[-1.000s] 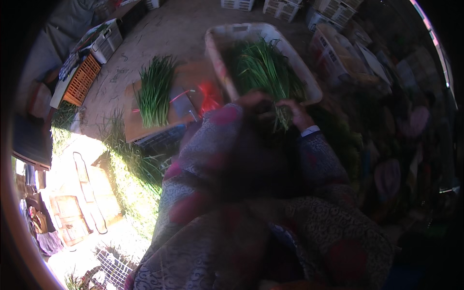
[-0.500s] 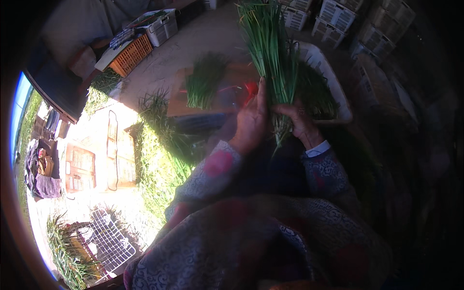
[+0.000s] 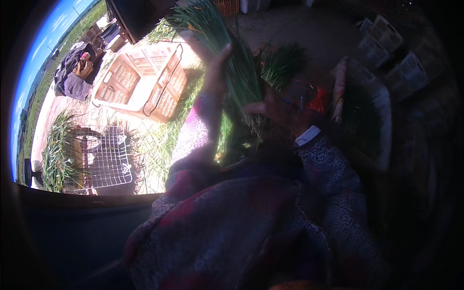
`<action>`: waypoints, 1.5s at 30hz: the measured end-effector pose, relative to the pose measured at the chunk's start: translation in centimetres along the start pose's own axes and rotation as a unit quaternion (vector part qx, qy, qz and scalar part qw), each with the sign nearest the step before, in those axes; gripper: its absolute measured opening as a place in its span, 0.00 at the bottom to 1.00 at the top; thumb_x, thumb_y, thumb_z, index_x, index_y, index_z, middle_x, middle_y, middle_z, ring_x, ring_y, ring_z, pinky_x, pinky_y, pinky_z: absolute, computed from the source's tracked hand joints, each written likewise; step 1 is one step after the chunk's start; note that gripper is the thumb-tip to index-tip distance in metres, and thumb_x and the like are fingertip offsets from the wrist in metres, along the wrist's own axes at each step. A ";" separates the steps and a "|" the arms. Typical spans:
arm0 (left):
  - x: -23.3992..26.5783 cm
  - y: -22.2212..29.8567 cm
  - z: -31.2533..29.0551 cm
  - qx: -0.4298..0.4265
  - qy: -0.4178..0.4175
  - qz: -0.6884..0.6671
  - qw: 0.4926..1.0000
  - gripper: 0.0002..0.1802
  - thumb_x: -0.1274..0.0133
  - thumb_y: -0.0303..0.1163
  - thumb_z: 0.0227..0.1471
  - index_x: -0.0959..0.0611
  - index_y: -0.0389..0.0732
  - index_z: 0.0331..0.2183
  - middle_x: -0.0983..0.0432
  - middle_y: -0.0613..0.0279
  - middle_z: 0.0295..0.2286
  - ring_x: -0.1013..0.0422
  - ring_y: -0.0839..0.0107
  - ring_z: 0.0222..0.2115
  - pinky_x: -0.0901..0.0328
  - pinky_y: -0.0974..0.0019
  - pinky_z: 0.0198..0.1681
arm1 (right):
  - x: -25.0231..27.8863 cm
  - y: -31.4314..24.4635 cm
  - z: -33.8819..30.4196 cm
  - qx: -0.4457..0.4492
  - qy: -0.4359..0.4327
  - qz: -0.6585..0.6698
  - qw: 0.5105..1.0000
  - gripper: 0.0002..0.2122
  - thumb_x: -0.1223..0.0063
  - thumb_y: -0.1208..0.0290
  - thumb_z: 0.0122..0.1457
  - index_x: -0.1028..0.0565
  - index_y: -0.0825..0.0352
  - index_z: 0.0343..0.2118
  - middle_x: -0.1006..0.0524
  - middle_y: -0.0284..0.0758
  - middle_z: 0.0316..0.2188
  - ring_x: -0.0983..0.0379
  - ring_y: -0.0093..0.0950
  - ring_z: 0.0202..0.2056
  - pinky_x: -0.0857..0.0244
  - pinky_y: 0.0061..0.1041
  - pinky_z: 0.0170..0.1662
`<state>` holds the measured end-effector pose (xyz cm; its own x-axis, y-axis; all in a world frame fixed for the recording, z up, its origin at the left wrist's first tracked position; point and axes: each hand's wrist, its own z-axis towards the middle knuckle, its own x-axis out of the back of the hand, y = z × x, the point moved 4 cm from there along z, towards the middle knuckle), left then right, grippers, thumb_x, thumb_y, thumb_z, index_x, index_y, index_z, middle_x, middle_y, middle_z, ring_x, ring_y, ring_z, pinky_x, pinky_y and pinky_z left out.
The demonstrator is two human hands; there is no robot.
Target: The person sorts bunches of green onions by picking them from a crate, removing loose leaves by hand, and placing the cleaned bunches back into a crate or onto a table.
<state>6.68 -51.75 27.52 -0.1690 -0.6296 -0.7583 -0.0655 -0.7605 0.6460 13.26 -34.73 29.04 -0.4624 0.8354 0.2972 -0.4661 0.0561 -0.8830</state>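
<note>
A bunch of long green chives with pale lower ends is held up in front of me, tilted with its leaf tips to the far left. My left hand is closed around the left side of the leaves, partly hidden by them. My right hand grips the pale lower end, its thumb lying across the stalks. Just beyond the right hand, another bunch of chives lies on a low surface. Red strips, blurred, lie to its right.
A white crate with more greens stands at the right, with stacked pale crates behind it. At the left, in sunlight, are a plastic crate, a white wire rack, scattered leaves and dark clothing.
My view has turned to the left. Both hands and the chives have swung left with it, and the bunch now leans further left. Both hands still hold it.
</note>
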 end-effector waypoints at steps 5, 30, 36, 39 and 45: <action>12.9 1.2 2.2 -0.063 0.083 -0.002 0.995 0.15 0.46 0.26 0.53 0.22 0.32 0.43 0.19 0.50 0.35 0.21 0.55 0.34 0.22 0.52 0.39 | -2.5 2.5 1.9 -0.060 -0.137 0.065 0.987 0.25 0.32 0.65 0.48 0.26 0.69 0.49 0.21 0.39 0.38 0.24 0.29 0.38 0.31 0.29 0.45; 20.9 10.4 -11.2 -0.200 0.473 0.084 0.854 0.17 0.38 0.29 0.44 0.21 0.41 0.39 0.21 0.55 0.35 0.24 0.57 0.34 0.25 0.50 0.40 | -3.6 -14.0 -2.9 0.129 -0.151 -0.014 0.980 0.08 0.54 0.69 0.68 0.26 0.68 0.39 0.22 0.35 0.22 0.29 0.18 0.20 0.37 0.24 0.22; 19.2 7.5 -7.6 -0.167 0.243 -0.004 0.955 0.08 0.41 0.26 0.50 0.16 0.37 0.36 0.18 0.59 0.34 0.22 0.67 0.35 0.25 0.60 0.43 | -3.0 6.8 0.9 -0.066 -0.228 -0.311 0.920 0.23 0.43 0.61 0.62 0.30 0.71 0.55 0.23 0.47 0.48 0.25 0.34 0.47 0.31 0.33 0.48; 19.1 8.6 -8.9 -0.184 0.200 0.158 0.949 0.13 0.40 0.29 0.50 0.16 0.35 0.39 0.17 0.58 0.36 0.21 0.67 0.35 0.26 0.61 0.45 | -2.5 7.6 3.0 -0.136 -0.328 -0.265 0.896 0.31 0.38 0.58 0.59 0.34 0.70 0.60 0.25 0.44 0.53 0.30 0.36 0.56 0.35 0.34 0.57; 9.6 5.6 -6.1 -0.165 0.117 0.326 0.924 0.27 0.36 0.32 0.45 0.22 0.29 0.47 0.19 0.54 0.36 0.21 0.61 0.35 0.25 0.62 0.43 | -4.1 3.3 11.2 0.041 -0.153 0.020 0.987 0.34 0.30 0.60 0.52 0.34 0.68 0.59 0.28 0.38 0.56 0.28 0.27 0.53 0.34 0.28 0.56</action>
<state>10.68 -63.06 23.29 0.1529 -0.9584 -0.2411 0.2852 -0.1908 0.9393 5.19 -44.11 28.96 -0.6826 0.6307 0.3690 -0.4965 -0.0298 -0.8675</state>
